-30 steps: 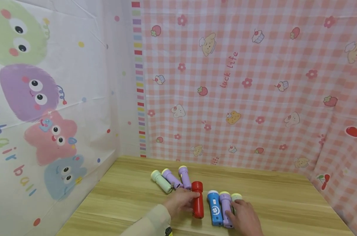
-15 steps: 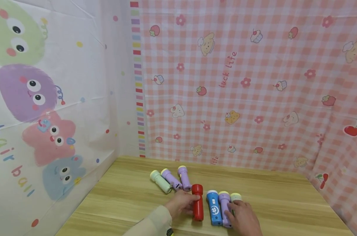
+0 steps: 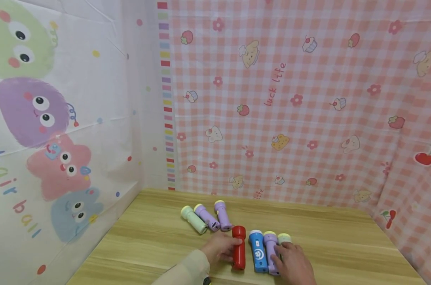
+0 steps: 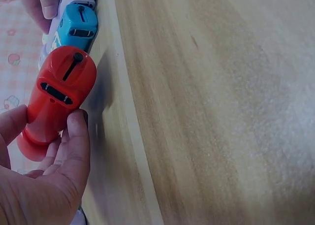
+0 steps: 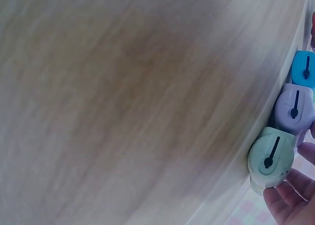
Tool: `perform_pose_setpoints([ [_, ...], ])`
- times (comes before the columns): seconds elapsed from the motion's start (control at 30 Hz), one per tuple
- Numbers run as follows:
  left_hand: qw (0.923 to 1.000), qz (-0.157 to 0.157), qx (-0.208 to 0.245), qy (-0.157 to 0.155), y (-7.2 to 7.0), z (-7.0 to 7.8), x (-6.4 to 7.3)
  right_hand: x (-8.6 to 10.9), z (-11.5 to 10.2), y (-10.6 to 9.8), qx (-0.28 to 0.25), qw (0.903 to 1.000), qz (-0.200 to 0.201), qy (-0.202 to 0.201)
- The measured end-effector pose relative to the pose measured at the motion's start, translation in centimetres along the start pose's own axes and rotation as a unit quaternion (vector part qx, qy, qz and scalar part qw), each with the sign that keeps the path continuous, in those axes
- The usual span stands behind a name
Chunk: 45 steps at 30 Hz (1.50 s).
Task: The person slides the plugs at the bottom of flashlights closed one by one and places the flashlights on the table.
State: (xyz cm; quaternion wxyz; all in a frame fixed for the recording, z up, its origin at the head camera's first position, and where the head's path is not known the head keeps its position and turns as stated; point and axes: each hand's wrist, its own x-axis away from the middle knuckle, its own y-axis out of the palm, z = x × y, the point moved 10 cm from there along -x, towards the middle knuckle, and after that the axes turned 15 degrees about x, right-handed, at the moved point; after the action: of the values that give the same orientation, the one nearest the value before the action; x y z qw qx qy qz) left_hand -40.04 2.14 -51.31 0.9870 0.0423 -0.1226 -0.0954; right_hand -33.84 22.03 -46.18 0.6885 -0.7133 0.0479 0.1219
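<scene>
My left hand (image 3: pixel 220 247) grips a red flashlight (image 3: pixel 239 253), thumb on its near-left side; the left wrist view shows its tail end and fingers beneath it, with a shadow on the wood beside it. Just right of it lie a blue flashlight (image 3: pixel 259 253), a purple flashlight (image 3: pixel 271 249) and a pale green flashlight (image 5: pixel 271 156), side by side with their heads away from me. My right hand (image 3: pixel 294 263) holds the pale green flashlight at the row's right end, its thumb over the purple one. The hand hides most of the green body in the head view.
Farther back on the left, another pale green flashlight (image 3: pixel 194 219) and two more purple flashlights, the left one (image 3: pixel 207 218) and the right one (image 3: pixel 223 217), lie on the wooden table (image 3: pixel 343 245). A pink checked cloth (image 3: pixel 308 118) hangs behind, and a white printed sheet (image 3: pixel 112 118) at left.
My left hand has drawn the red flashlight slightly toward me, away from the purple flashlights at the back. The right hand and its row have stayed nearly still.
</scene>
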Motion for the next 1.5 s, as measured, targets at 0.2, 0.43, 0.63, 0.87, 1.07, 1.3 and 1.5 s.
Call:
perform_pose_setpoints([
  [0.2,1.0,-0.002,0.008,-0.002,0.2,-0.3,0.0,0.1,0.1,-0.1,0.005,1.0,0.005,0.006],
  [0.43,0.9999,0.001,0.014,0.001,0.3,-0.5,0.0,-0.1,0.1,0.1,0.008,0.9998,-0.016,0.012],
  [0.63,0.9997,0.02,0.012,0.007,0.3,-0.3,-0.1,-0.3,0.0,0.3,0.012,0.9993,-0.031,0.015],
  [0.87,0.999,0.039,-0.006,0.02,0.2,0.3,0.5,-0.2,-0.1,0.2,0.017,0.9995,-0.024,0.01],
  [1.07,0.9989,0.041,0.005,0.023,0.1,-0.1,-0.2,-0.2,-0.1,0.3,0.021,0.9994,-0.025,0.008],
  [1.3,0.9991,0.036,0.011,0.02,0.3,0.2,0.2,-0.4,0.1,1.0,0.018,0.9973,-0.068,0.023],
  [1.5,0.9988,0.043,-0.002,0.025,0.3,0.4,0.4,-0.3,0.0,0.7,0.02,0.9986,-0.046,0.018],
])
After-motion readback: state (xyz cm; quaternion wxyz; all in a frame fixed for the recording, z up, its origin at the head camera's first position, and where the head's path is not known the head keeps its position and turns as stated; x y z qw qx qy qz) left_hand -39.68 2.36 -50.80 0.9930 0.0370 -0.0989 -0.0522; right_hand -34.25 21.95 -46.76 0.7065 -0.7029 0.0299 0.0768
